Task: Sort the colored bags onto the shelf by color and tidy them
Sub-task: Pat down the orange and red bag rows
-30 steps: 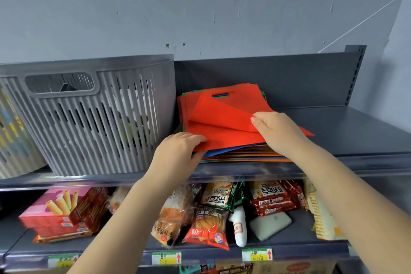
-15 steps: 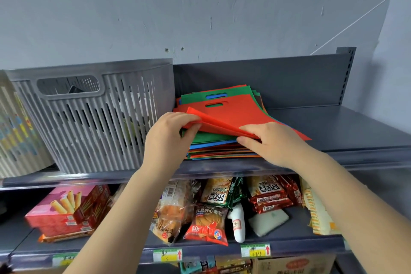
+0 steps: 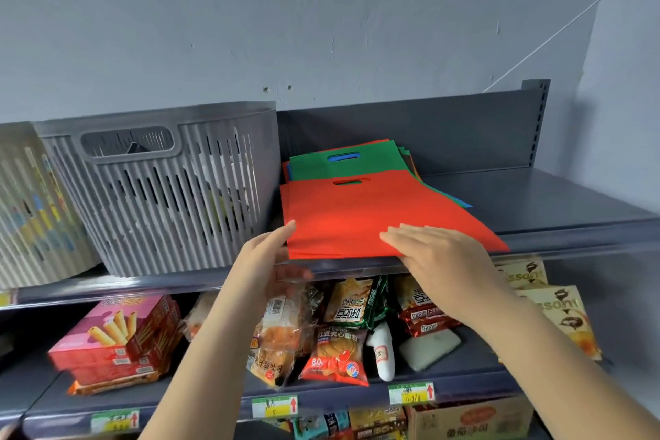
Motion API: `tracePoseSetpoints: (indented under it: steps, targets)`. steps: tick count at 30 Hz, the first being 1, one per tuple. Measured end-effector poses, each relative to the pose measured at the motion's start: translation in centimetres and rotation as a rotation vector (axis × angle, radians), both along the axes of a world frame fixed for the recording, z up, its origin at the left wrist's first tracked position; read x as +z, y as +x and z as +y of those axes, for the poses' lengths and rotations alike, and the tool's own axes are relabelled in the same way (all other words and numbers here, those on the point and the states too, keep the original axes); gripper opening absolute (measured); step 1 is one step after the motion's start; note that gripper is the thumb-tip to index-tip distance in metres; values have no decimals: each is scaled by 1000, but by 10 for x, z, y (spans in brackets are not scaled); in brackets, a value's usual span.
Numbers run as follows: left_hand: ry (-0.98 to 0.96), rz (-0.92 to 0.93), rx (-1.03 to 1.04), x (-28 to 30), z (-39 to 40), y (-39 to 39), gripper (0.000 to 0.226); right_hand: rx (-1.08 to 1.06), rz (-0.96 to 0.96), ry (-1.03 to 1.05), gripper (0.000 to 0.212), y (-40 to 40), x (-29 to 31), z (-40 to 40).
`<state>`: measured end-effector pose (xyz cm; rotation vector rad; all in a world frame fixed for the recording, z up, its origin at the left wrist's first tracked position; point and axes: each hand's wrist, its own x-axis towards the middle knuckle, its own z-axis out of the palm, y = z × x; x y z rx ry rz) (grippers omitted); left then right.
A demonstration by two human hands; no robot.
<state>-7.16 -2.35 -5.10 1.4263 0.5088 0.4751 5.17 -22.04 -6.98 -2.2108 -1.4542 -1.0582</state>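
A flat red bag (image 3: pixel 364 214) lies on top of the stack on the upper grey shelf (image 3: pixel 557 204), its front edge at the shelf lip. Behind it a green bag (image 3: pixel 343 166) shows, with blue and orange edges peeking out at the right. My right hand (image 3: pixel 439 257) lies flat with straight fingers on the red bag's front right part. My left hand (image 3: pixel 268 257) touches the bag's front left corner with straight fingers, palm toward the edge.
A grey slatted basket (image 3: pixel 160 189) stands left of the stack, touching distance away. A beige container (image 3: pixel 32 204) sits at the far left. The lower shelf (image 3: pixel 446 379) holds snack packets and a pink biscuit box (image 3: pixel 118 339).
The folded-up red bag has been laid flat on the stack. Both hands released their grip and now rest flat on it. The view has dropped and moved closer.
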Motion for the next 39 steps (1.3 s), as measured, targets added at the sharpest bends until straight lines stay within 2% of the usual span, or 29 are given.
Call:
tracePoseSetpoints:
  steps: [4, 7, 9, 11, 13, 14, 16, 17, 19, 21, 25, 27, 32, 39]
  targets:
    - [68, -9, -27, -3, -10, -3, 23, -15, 57, -59, 33, -12, -10, -9]
    - [65, -34, -19, -10, -12, -10, 31, -20, 209, -68, 64, -24, -16, -20]
    - [77, -32, -48, -16, -11, -19, 34, -57, 469, 79, 69, -35, -17, -30]
    - [74, -29, -90, -23, -9, -30, 38, -151, 735, 354, 55, -38, -25, -42]
    - [69, -14, -127, -31, -5, -43, 41, -208, 1100, 586, 56, -44, -31, -51]
    - [65, -7, -149, -35, -5, -50, 41, -164, 1298, 690, 55, -46, -34, -56]
    - [64, 17, -189, -45, -7, -62, 41, -65, 1591, 848, 36, -59, -42, -64]
    - [76, 36, -199, -51, -8, -67, 42, -39, 1656, 883, 26, -69, -45, -67]
    - [112, 84, -214, -67, -10, -77, 46, -82, 1673, 867, 19, -91, -56, -75]
    - [175, 129, -260, -85, -12, -86, 48, -166, 1640, 827, 23, -115, -69, -84]
    - [305, 151, -408, -117, -36, -94, 53, -373, 1495, 773, 23, -165, -92, -118]
    - [439, 134, -453, -128, -58, -96, 55, -454, 1399, 774, 21, -192, -101, -139]
    - [528, 53, -573, -142, -120, -100, 57, -590, 1197, 1003, 37, -260, -107, -193]
    - [431, -18, -875, -127, -205, -110, 55, -725, 1013, 1263, 36, -344, -99, -262]
